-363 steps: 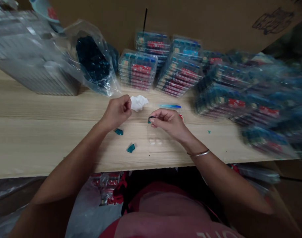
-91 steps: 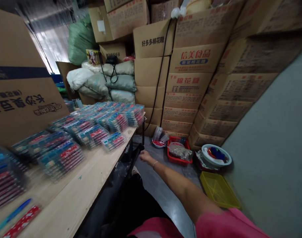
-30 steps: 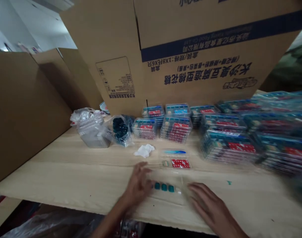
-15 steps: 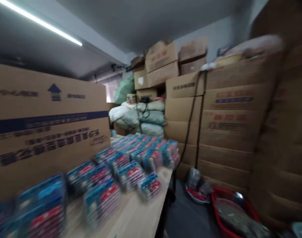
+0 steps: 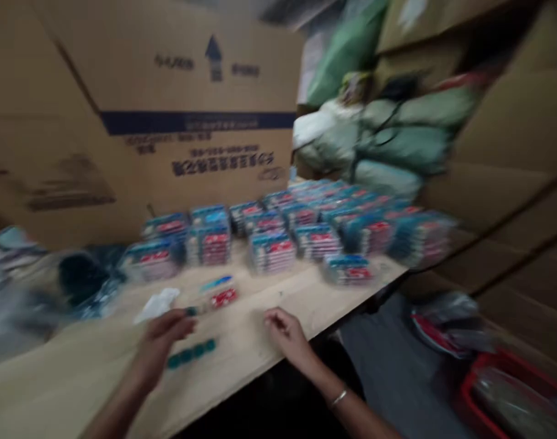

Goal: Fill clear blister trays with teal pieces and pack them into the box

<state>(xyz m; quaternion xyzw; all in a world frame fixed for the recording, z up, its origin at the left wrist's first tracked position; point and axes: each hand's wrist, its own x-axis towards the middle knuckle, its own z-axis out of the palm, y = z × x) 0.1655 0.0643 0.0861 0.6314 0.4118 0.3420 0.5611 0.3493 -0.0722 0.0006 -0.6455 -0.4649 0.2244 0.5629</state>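
Note:
The whole picture is smeared by motion. My left hand point(image 5: 161, 338) lies over the wooden table point(image 5: 77, 372), its fingers drawn together at a small teal piece point(image 5: 192, 311). Just below its fingertips a row of teal pieces point(image 5: 191, 353) lies on the table, seemingly in a clear tray that I can barely make out. My right hand point(image 5: 285, 334) rests near the table's front edge with its fingers curled; what they hold, if anything, is blurred. A bracelet point(image 5: 338, 398) circles my right wrist.
A white tissue point(image 5: 157, 303), a blue pen point(image 5: 216, 282) and a red card point(image 5: 223, 297) lie beyond my hands. Several stacks of teal and red packs point(image 5: 278, 235) line the back. A big cardboard box point(image 5: 168, 110) stands behind. A red basket point(image 5: 511, 390) sits on the floor.
The view has swung from the stacked boxes at the right back down to the table. Both hands are in sight again, near the row of teal pieces.

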